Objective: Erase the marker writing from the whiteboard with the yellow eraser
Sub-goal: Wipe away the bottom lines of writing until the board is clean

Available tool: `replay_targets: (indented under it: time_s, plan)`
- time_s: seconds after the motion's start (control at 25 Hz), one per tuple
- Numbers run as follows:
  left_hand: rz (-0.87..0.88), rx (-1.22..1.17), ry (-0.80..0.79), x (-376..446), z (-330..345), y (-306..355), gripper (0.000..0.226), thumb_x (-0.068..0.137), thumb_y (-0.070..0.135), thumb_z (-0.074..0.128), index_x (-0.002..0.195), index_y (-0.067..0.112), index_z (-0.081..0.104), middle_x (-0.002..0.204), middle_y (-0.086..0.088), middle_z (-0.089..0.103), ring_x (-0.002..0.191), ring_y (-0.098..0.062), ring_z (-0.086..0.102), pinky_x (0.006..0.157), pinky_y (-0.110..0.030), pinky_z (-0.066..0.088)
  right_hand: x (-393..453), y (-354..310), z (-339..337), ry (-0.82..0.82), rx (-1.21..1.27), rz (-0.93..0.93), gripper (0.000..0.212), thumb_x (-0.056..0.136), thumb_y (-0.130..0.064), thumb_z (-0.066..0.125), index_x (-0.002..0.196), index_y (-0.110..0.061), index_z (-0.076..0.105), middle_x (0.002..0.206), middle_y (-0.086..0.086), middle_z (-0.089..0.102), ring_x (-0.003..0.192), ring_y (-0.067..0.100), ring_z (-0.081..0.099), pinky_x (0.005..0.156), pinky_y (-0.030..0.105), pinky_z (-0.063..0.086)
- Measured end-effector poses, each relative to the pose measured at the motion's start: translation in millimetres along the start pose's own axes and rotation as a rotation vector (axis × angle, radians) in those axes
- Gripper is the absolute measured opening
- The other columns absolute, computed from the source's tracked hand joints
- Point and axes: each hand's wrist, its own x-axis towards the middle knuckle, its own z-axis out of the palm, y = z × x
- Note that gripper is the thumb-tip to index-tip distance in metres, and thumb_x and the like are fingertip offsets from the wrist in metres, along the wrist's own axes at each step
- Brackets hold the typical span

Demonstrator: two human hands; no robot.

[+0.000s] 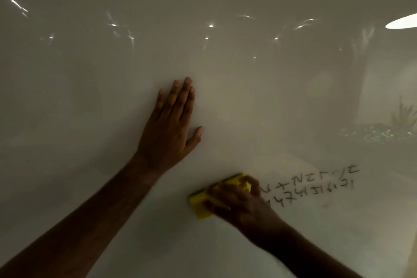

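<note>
Yellow eraser (204,204): a soft-looking yellow block, likely a sponge, pressed against the whiteboard (248,101) under the right hand, its left end showing past the fingers.
Right hand (240,201): fingers curled over the eraser's back, gripping it and pushing it onto the board (blurred, so the exact finger placement is hard to read).
Left hand (171,128): spread flat on the board, holding nothing, up and to the left of the right hand.
Marker writing (309,187): two rows of dark characters just to the right of the right hand, touching or nearly touching the eraser's right end; the characters are not legible.
Handling, as a judgement: the eraser looks light and compressible, so it should deform under the palm and needs even pressure rather than force. The glossy board is probably slippery, so a grip across the top with fingers wrapped over the long edges seems best.
Progress: both rows are there to be wiped; the board to the left of the hands shows no marks.
</note>
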Motion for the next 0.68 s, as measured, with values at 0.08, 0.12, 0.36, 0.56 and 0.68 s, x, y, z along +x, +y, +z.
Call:
replay_targets:
  time_s: [0.08, 0.12, 0.36, 0.56, 0.68]
  plan:
    - [0.014, 0.000, 0.006, 0.2, -0.3, -2.6, 0.086, 0.108, 0.051, 0.043, 0.170, -0.003, 0.019, 0.180, -0.021, 0.015, 0.168, -0.037, 0.011, 0.137, -0.052, 0.006, -31.9, -11.0, 13.7, -0.050, -0.022, -0.086, 0.041, 0.107, -0.030, 0.054, 0.147, -0.038, 0.058, 0.155, -0.009, 0.057, 0.134, 0.019, 0.061, 0.110, 0.057, 0.034]
    - [0.018, 0.000, 0.008, -0.3, -0.6, -3.9, 0.085, 0.108, 0.051, 0.043, 0.170, -0.003, 0.019, 0.180, -0.020, 0.015, 0.168, -0.036, 0.011, 0.137, -0.052, 0.005, -44.8, -6.0, 14.1, -0.050, -0.043, -0.105, 0.038, 0.107, -0.030, 0.054, 0.144, -0.039, 0.060, 0.151, -0.010, 0.060, 0.131, 0.017, 0.062, 0.108, 0.056, 0.035]
    - [0.007, -0.007, 0.004, 0.6, -0.7, 1.2, 0.085, 0.108, 0.050, 0.045, 0.169, -0.005, 0.021, 0.179, -0.023, 0.016, 0.167, -0.039, 0.015, 0.136, -0.055, 0.010, -36.6, 62.3, -35.2, 0.056, -0.047, 0.136, 0.036, 0.106, -0.029, 0.056, 0.140, -0.039, 0.064, 0.152, -0.006, 0.060, 0.129, 0.021, 0.062, 0.102, 0.051, 0.032]
    - [-0.010, -0.008, 0.023, 6.4, 2.7, 11.6, 0.086, 0.108, 0.049, 0.046, 0.169, -0.006, 0.020, 0.179, -0.024, 0.017, 0.167, -0.041, 0.016, 0.136, -0.056, 0.011, 8.1, 63.9, -46.6, 0.146, 0.019, 0.334, 0.043, 0.095, -0.031, 0.074, 0.137, -0.041, 0.066, 0.155, -0.008, 0.057, 0.134, 0.020, 0.056, 0.103, 0.052, 0.034]
    - [-0.017, -0.011, 0.033, 8.0, 3.9, 14.3, 0.086, 0.107, 0.049, 0.046, 0.169, -0.006, 0.020, 0.179, -0.024, 0.017, 0.167, -0.040, 0.015, 0.136, -0.056, 0.011, -30.0, 47.3, -20.5, 0.073, 0.030, 0.194, 0.045, 0.101, -0.026, 0.067, 0.144, -0.038, 0.061, 0.159, -0.007, 0.053, 0.137, 0.022, 0.055, 0.108, 0.049, 0.031]
